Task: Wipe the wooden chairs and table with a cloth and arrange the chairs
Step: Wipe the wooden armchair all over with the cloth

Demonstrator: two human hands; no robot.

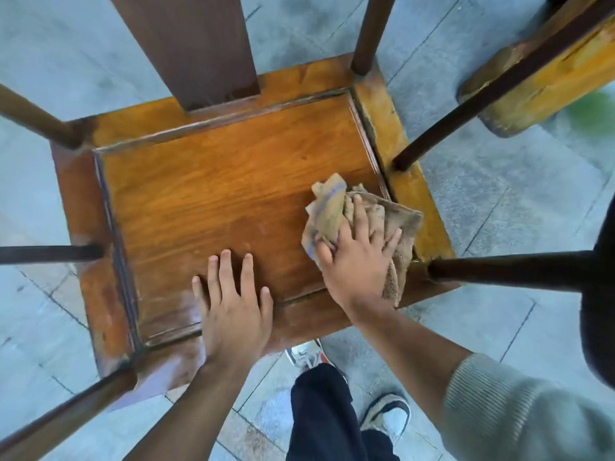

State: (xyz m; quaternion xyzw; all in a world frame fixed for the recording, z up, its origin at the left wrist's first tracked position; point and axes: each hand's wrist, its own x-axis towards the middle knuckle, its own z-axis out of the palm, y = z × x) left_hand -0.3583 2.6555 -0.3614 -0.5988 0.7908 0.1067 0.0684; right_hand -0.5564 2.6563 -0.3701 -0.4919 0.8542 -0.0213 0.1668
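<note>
R grip [357, 257] flat, pressing cloth [327, 207] at seat [216, 194] right edge; L grip [233, 311] flat on front edge.

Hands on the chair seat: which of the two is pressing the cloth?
The right hand, at the right side of the seat, presses the beige cloth; the left hand lies flat on bare wood.

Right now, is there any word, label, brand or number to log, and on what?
None is readable.
The cloth under the right hand shows blue stripes, no letters.
The chair seat, where the left hand rests, bears no mark.
The shoes show no legible logo.
</note>
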